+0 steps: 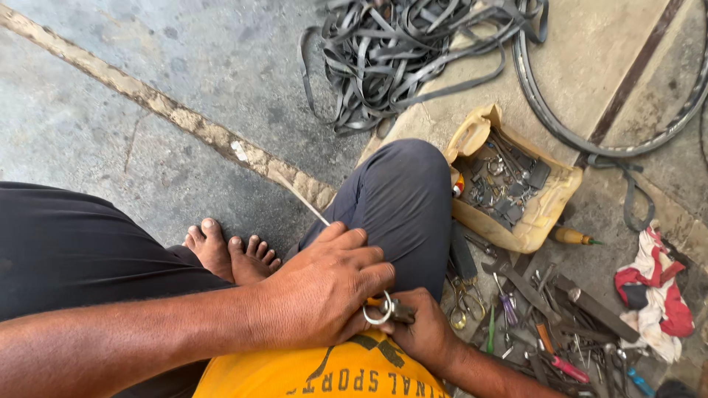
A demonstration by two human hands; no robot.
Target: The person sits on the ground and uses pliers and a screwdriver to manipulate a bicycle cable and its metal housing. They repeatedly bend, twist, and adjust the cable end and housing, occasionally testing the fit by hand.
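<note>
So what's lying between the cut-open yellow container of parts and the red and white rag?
In the head view, a wooden-handled screwdriver lies between the container and the rag, on bare concrete.

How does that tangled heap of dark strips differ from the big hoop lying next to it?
The heap of strips is a loose tangle of many flat, floppy bands; the hoop is one smooth curve that holds its round shape. The strips lie piled in a dense mass; the hoop lies flat, its middle bare, and runs out of view at the right. The hoop's edge overlaps the heap. Both are dark grey and lie on the concrete floor.
</note>
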